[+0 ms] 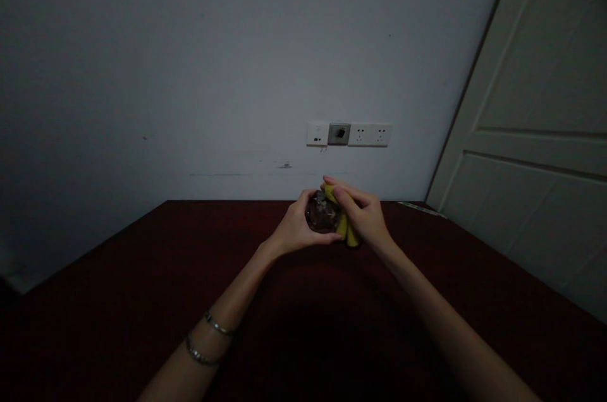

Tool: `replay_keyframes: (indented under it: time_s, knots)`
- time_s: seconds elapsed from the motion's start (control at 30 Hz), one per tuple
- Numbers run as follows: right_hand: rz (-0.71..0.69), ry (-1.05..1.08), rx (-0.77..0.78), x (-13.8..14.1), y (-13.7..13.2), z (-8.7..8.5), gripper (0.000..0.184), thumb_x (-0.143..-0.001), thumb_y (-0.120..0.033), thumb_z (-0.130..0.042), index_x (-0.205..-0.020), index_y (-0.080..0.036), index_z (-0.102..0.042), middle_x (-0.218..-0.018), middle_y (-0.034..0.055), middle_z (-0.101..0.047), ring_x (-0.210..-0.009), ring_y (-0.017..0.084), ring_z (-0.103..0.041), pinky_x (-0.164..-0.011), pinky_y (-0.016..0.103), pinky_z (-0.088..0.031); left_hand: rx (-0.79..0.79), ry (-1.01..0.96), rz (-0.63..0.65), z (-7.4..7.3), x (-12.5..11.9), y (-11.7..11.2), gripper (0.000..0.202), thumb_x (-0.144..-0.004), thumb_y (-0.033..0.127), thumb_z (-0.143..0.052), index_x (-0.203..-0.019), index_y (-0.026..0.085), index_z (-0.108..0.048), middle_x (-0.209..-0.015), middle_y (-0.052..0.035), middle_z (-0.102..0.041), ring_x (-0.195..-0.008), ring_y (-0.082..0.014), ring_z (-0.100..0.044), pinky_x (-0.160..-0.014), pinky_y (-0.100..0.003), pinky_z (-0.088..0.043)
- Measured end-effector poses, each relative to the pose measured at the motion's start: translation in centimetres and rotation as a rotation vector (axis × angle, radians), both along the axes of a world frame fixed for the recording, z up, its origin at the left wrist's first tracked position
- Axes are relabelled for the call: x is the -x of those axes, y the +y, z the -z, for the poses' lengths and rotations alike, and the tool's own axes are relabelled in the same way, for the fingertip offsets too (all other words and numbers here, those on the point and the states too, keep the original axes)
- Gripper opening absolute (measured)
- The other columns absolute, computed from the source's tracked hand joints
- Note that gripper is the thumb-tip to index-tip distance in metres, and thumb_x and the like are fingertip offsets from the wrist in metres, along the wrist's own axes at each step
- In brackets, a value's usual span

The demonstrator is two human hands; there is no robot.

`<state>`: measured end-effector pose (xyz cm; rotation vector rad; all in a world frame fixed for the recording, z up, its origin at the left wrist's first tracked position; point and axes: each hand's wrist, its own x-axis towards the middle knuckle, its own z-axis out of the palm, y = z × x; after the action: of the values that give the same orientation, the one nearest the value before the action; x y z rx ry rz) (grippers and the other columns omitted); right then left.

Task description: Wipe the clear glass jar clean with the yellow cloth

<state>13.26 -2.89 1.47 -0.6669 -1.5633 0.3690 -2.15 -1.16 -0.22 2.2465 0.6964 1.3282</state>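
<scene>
My left hand [300, 228] is closed round a clear, round glass vessel [321, 213], its open or flat end turned toward me. Dark red shows through the glass; whether it is a cup or a bowl I cannot tell. A yellow cloth [351, 236] is pinched in my right hand [364, 211] and pressed against the glass's right side and upper rim. Part of the cloth hangs below the right fingers. Both hands are close together above the far part of the dark red tabletop [227, 263].
A pale wall [237, 73] rises behind the table, with a row of sockets and switches [359, 134] just beyond my hands. To the right stands a light panelled door [531, 136]. A thin pale strip [422, 208] lies at the table's far right edge.
</scene>
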Motion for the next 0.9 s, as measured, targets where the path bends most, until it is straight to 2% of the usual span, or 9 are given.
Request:
replay_keyframes:
  time_s: [0.1, 0.2, 0.27, 0.4, 0.5, 0.6, 0.77, 0.83, 0.9]
  knots:
    - [0.039, -0.069, -0.111, -0.1, -0.3, 0.2, 0.023, -0.086, -0.031, -0.057, -0.105, -0.027, -0.069, -0.123, 0.0061, -0.063, -0.114, 0.022, -0.059, -0.1, 0.046, -0.045, 0.055, -0.003, -0.016, 0.1, 0.0, 0.1, 0.076, -0.054, 0.038, -0.081, -0.116, 0.016, -0.043, -0.107, -0.0096, -0.06, -0.095, -0.0241, -0.06, -0.085, -0.04, -0.048]
    - [0.065, -0.286, -0.324, -0.1, -1.1, 0.2, 0.03, -0.083, -0.023, -0.06, -0.112, -0.03, -0.066, -0.137, 0.005, -0.052, -0.12, 0.023, -0.054, -0.1, 0.046, -0.045, 0.105, -0.052, -0.02, 0.1, 0.1, 0.2, 0.07, -0.058, 0.034, -0.078, -0.115, 0.015, -0.042, -0.104, -0.009, -0.061, -0.092, -0.0223, -0.061, -0.08, -0.035, -0.049]
    - [0.06, -0.404, -0.407, -0.1, -1.5, 0.2, 0.033, -0.082, -0.021, -0.062, -0.113, -0.03, -0.065, -0.14, 0.0052, -0.048, -0.123, 0.024, -0.052, -0.099, 0.045, -0.046, 0.127, -0.066, -0.041, 0.1, 0.0, 0.3, 0.067, -0.059, 0.032, -0.077, -0.114, 0.015, -0.042, -0.103, -0.0085, -0.062, -0.09, -0.0211, -0.062, -0.077, -0.033, -0.049]
    - [0.133, -0.386, -0.364, 0.0, -1.3, 0.1, 0.03, -0.084, -0.022, -0.06, -0.112, -0.028, -0.066, -0.137, 0.007, -0.051, -0.119, 0.023, -0.055, -0.098, 0.044, -0.048, 0.185, -0.051, -0.112, 0.0, -0.3, 0.2, 0.065, -0.059, 0.032, -0.076, -0.114, 0.015, -0.045, -0.097, -0.0076, -0.064, -0.084, -0.0199, -0.062, -0.072, -0.031, -0.05]
    - [0.231, -0.283, -0.263, 0.3, -0.9, 0.3, 0.026, -0.084, -0.025, -0.06, -0.108, -0.025, -0.068, -0.129, 0.0101, -0.058, -0.113, 0.023, -0.06, -0.096, 0.045, -0.049, 0.193, -0.047, -0.166, 0.0, -0.5, 0.1, 0.064, -0.058, 0.031, -0.076, -0.113, 0.015, -0.047, -0.099, -0.009, -0.065, -0.085, -0.0204, -0.062, -0.074, -0.033, -0.05]
    - [0.296, -0.28, -0.278, 0.3, -0.7, 0.7, 0.026, -0.084, -0.026, -0.06, -0.108, -0.021, -0.068, -0.128, 0.0125, -0.058, -0.114, 0.025, -0.059, -0.096, 0.046, -0.049, 0.176, -0.027, -0.196, -0.1, -0.5, 0.1, 0.063, -0.057, 0.032, -0.076, -0.11, 0.015, -0.048, -0.102, -0.0102, -0.064, -0.089, -0.0219, -0.062, -0.077, -0.035, -0.049]
    - [0.193, -0.525, -0.41, -0.2, -0.9, 0.9, 0.032, -0.085, -0.021, -0.058, -0.117, -0.022, -0.063, -0.141, 0.0111, -0.045, -0.124, 0.025, -0.049, -0.099, 0.045, -0.047, 0.161, 0.046, -0.206, -0.3, -0.3, 0.0, 0.061, -0.06, 0.035, -0.075, -0.11, 0.014, -0.046, -0.1, -0.0118, -0.064, -0.087, -0.024, -0.063, -0.072, -0.035, -0.05]
    - [0.162, -0.518, -0.411, -0.3, -0.9, 0.8, 0.033, -0.085, -0.021, -0.059, -0.118, -0.024, -0.062, -0.141, 0.0094, -0.045, -0.124, 0.025, -0.05, -0.099, 0.045, -0.047, 0.165, 0.03, -0.171, -0.2, -0.3, 0.0, 0.064, -0.06, 0.034, -0.075, -0.112, 0.013, -0.045, -0.1, -0.0118, -0.064, -0.087, -0.0235, -0.063, -0.072, -0.035, -0.05]
    - [0.163, -0.424, -0.375, -0.3, -1.0, 0.6, 0.032, -0.085, -0.022, -0.059, -0.116, -0.027, -0.064, -0.139, 0.0071, -0.049, -0.121, 0.024, -0.053, -0.099, 0.045, -0.048, 0.174, -0.002, -0.124, -0.1, -0.3, 0.0, 0.067, -0.058, 0.035, -0.077, -0.113, 0.014, -0.045, -0.1, -0.011, -0.063, -0.087, -0.0228, -0.062, -0.075, -0.036, -0.05]
